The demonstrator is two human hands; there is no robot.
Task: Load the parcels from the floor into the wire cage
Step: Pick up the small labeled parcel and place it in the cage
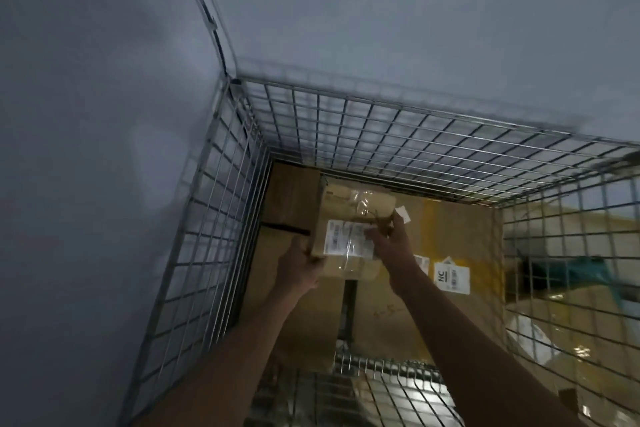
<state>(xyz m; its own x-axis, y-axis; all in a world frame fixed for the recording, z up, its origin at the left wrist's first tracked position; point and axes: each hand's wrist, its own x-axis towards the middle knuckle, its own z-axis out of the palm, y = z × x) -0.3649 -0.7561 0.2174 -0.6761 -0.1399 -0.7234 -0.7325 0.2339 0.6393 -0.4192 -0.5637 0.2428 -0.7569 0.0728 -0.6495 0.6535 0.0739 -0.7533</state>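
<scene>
A small brown parcel [349, 218] with a white label and clear tape is held low inside the wire cage [398, 135]. My left hand [299, 265] grips its near left corner. My right hand [389, 241] holds its right side, fingers curled over the label edge. Under the parcel lie larger cardboard boxes: a big one [381, 315] with a yellow stripe and a white NC label [452, 276], a darker one [292, 194] at the back left, and another [277, 281] beneath my left hand.
The cage stands in a corner of grey walls [104, 114], with a cable running up the corner. Through the right mesh I see pale bags and a teal object [575, 272]. The front mesh panel [381, 388] lies low between my forearms.
</scene>
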